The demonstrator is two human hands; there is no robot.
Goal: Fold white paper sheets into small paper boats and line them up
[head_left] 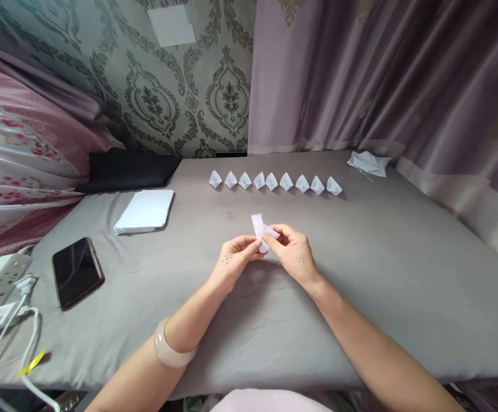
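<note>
Both hands pinch one small piece of folded white paper [257, 225] just above the grey cloth, near the middle of the table. My left hand [235, 258] grips its lower left part between thumb and fingers. On the other side, my right hand [295, 252] has its thumb pressed on the paper, with the fingers behind. One narrow strip of the paper points up, and a pointed flap sticks out to the right. Beyond the hands stands a row of several small folded paper boats [271, 182].
A stack of white paper [144, 210] lies at the left, with a phone [77, 272] nearer me. Beside it sits a power strip [0, 286] with white cables. Loose paper scraps [369, 163] lie at the far right. A black folded item [131, 170] is at the back left.
</note>
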